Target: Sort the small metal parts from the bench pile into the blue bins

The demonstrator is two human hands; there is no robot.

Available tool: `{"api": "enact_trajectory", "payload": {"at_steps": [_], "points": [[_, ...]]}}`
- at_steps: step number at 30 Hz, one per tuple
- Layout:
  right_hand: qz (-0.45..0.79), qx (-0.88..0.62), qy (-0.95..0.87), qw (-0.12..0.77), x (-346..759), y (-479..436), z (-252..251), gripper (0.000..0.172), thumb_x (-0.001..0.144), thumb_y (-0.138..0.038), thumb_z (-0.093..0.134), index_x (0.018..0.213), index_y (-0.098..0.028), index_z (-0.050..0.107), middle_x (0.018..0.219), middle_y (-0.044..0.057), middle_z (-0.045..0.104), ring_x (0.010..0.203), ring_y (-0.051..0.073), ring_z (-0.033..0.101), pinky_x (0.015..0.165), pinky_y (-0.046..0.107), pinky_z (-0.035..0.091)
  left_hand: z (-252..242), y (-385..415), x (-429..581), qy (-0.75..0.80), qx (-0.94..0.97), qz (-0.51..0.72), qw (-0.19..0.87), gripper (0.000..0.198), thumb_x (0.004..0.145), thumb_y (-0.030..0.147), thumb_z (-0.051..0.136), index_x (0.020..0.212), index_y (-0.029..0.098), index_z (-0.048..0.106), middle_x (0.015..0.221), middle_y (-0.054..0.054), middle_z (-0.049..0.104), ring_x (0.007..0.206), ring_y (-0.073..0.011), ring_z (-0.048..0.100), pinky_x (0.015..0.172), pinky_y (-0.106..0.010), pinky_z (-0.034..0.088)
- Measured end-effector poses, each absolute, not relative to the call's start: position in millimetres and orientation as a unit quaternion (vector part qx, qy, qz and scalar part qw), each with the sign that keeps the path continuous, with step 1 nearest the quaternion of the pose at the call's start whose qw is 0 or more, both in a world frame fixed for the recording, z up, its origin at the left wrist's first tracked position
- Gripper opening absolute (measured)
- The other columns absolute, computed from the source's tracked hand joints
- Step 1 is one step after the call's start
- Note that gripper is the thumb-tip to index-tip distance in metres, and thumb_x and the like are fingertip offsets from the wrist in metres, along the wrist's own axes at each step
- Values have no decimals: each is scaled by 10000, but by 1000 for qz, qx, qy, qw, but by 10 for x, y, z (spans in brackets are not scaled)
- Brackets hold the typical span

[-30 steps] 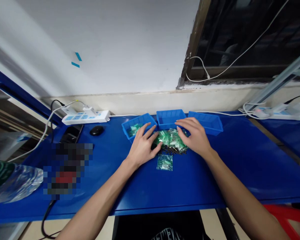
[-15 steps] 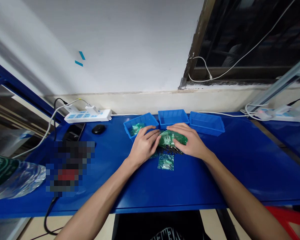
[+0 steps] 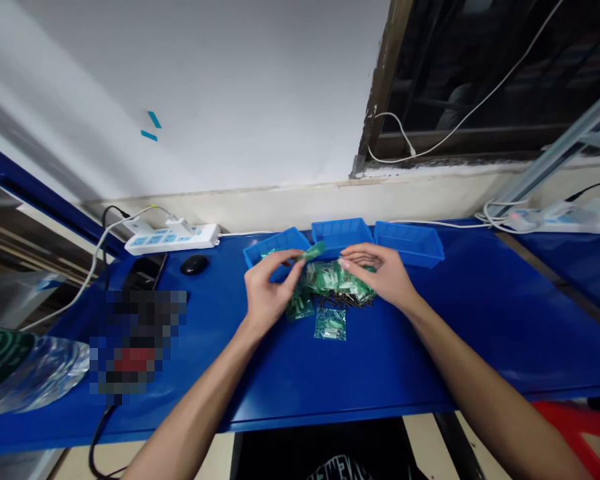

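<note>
My left hand (image 3: 269,285) pinches a small green plastic packet (image 3: 313,251) between thumb and fingertips, raised above the table. Across from it, my right hand (image 3: 380,273) is curled, thumb and fingertips close together; whether anything small is between them I cannot make out. Below both hands lies a pile of green plastic packets (image 3: 333,277) with pale pieces inside. Dark screw-like pieces (image 3: 344,300) are scattered along the near side of the pile. A single green packet (image 3: 331,325) lies flat closer to me. Another packet (image 3: 300,307) rests beside my left wrist.
Three blue bins stand along the wall: a left bin (image 3: 296,236) with green packets inside, a middle bin (image 3: 341,230) and a right bin (image 3: 415,247). Further left are a black mouse (image 3: 194,264), a phone (image 3: 147,270), a white power strip (image 3: 173,240) and a plastic bottle (image 3: 35,373).
My left hand has lifted from the pile with a green packet and turned. The right hand has drawn back slightly from the packets, its fingers curling. The view has shifted a little.
</note>
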State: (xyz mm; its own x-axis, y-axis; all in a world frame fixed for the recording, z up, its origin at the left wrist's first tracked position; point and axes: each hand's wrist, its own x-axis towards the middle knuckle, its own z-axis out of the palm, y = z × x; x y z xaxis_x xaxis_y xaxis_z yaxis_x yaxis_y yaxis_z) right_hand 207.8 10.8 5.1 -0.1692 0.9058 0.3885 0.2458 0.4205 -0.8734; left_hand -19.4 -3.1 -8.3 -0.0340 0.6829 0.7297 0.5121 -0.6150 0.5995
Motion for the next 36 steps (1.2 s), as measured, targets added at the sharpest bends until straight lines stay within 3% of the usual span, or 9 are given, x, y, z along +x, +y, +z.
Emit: {"api": "enact_trajectory", "payload": {"at_steps": [4,8,12,21,26,31,36], "points": [[162,-392,-811,404,2262,124,124,86,830,-303,722,886,-246,755,916,56,790,889,254,724,825,424,578,-121,97,-414,463,747,465,-103,123,927,272,665,902,221,774,910,-74,791,908,-258,700,802,-420,572],[138,-367,-881,265,2378,125,141,295,772,-305,788,1059,-252,747,1105,63,769,1069,282,679,934,458,547,-192,142,-449,461,780,407,-120,178,935,320,663,1008,197,769,980,-104,787,1020,-308,666,855,-486,557],[133,-376,-890,222,2383,120,109,332,799,-213,716,1128,-248,744,1122,70,771,1055,272,692,918,450,559,-177,91,-360,429,804,399,-104,186,966,254,594,1022,196,761,994,-96,779,1039,-286,652,902,-488,556],[72,-367,-878,300,2390,152,94,236,959,-271,561,981,-260,796,940,39,812,856,237,765,788,389,610,-202,-25,-194,368,827,418,-75,163,942,178,591,995,193,744,1018,-93,772,1069,-288,632,892,-489,571],[53,-375,-818,434,2348,138,169,205,958,-284,595,901,-253,789,896,55,809,827,250,753,804,435,603,-136,-85,-126,368,810,458,-8,175,955,207,588,1043,206,739,997,-84,774,1038,-262,657,917,-480,579],[209,-408,-705,542,2132,71,113,157,877,-377,721,829,-241,784,808,43,795,709,220,738,659,377,619,-117,-156,-12,373,766,499,160,270,920,318,692,1159,194,701,1043,-85,771,914,-209,699,862,-397,605],[376,-409,-652,515,2012,50,52,262,784,-465,803,910,-237,776,747,20,773,624,188,720,592,341,624,-181,-153,65,397,657,555,320,214,889,364,710,970,167,739,898,-65,777,779,-171,721,741,-304,625]]}}
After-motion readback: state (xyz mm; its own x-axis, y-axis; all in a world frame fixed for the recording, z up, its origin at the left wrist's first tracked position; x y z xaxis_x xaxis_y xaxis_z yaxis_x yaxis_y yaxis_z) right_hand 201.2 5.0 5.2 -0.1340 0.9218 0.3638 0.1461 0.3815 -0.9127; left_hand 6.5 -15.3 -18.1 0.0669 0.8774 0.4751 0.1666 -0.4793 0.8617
